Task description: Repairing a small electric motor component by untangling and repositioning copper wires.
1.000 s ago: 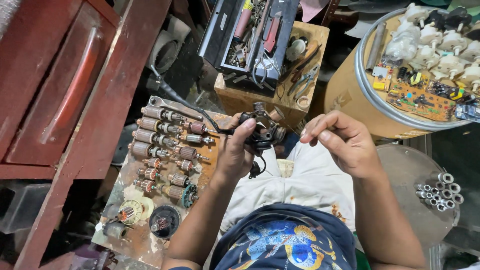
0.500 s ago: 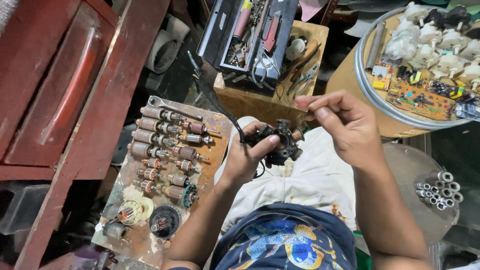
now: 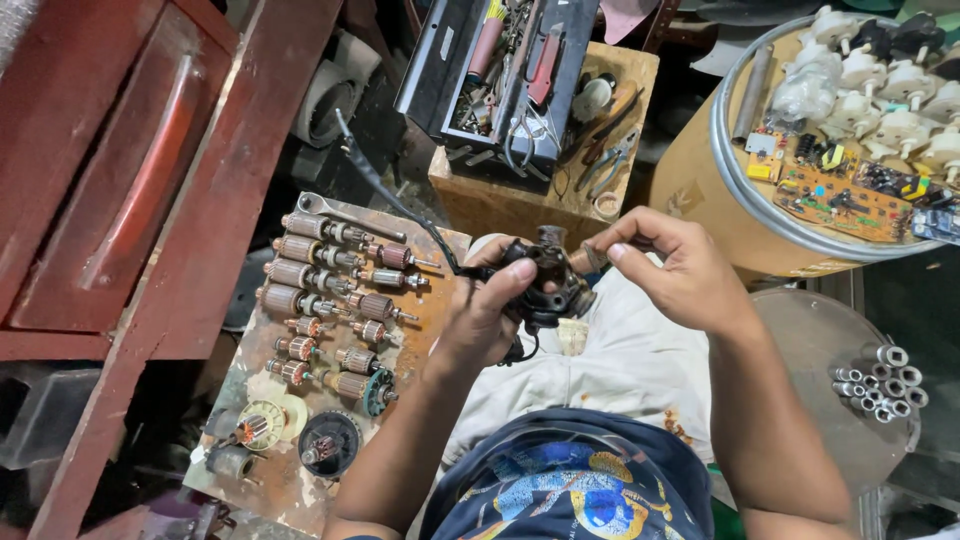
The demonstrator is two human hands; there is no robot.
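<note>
My left hand grips a small black motor housing over my lap; a black cable runs from it up and to the left. My right hand is at the housing's right side, with thumb and forefinger pinching a small part against it. What the pinched part is stays too small to tell. Below the hands are my pale trousers and a blue printed shirt.
A board to the left carries several motor armatures and a wrench. A wooden box with a black toolbox stands ahead. A drum at right holds circuit boards and white parts. Metal tubes lie on a round lid.
Both hands with the housing have shifted right and slightly down. My right hand came from above the housing to its right side and now pinches a small part there.
</note>
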